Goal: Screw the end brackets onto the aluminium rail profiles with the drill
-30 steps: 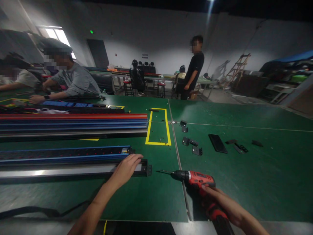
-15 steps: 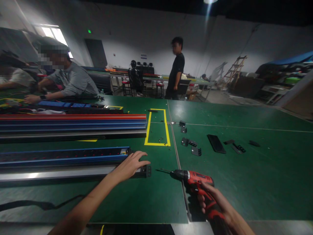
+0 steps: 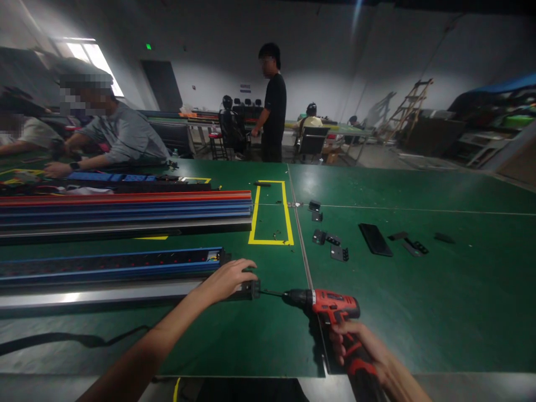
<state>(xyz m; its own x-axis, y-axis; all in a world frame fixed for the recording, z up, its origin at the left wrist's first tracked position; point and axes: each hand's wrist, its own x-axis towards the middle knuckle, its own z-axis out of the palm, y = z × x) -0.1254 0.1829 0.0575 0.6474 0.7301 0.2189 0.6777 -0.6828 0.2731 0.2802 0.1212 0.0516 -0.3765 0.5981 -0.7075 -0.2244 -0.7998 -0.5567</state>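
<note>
A red-and-black cordless drill (image 3: pixel 336 303) points left at the near right, its long thin bit (image 3: pixel 274 293) ending at the black end cap (image 3: pixel 255 290) of a long silver-faced profile (image 3: pixel 104 293) lying left to right; contact is unclear.

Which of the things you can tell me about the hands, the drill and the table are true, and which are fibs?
1. The right hand holds the drill. True.
2. The left hand is holding the ladder. False: it is over the near bar.
3. The drill bit points toward the bar's end cap. True.
4. The tape frame is red. False: it is yellow.
5. The table is green. True.
</note>
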